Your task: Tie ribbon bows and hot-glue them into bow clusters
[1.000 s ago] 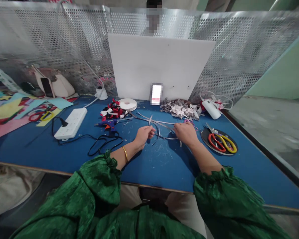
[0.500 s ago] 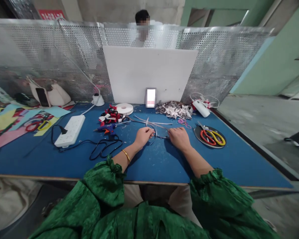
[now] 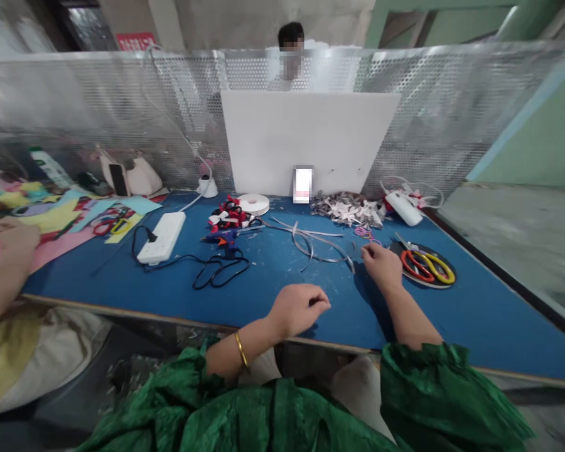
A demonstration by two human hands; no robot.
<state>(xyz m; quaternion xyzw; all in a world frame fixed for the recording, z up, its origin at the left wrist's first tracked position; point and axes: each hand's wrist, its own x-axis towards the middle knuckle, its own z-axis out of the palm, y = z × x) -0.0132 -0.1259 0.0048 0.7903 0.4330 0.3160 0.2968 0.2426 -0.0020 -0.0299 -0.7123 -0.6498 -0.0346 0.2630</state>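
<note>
Thin grey ribbon strips lie in loose curves on the blue table. My left hand hovers close to the front edge, thumb and fingertips curled together in a loose pinch, nothing visible in it. Just right of the ribbons, my right hand has its fingertips pinched together; whether anything small is between them is hidden. Beyond that hand lie purple and pink elastic bands. Red-handled scissors and yellow-handled scissors rest on a dark round dish to its right.
Left of the ribbons are a blue glue gun with its cord, red-black bows, a white ribbon roll and a power strip. Behind stand a phone and grey-white bows. Another person's arm reaches in at left.
Both hands have come away from the ribbons. My left hand has drawn back toward the front edge, and my right hand has shifted right. The view has swung left, showing another person's arm.
</note>
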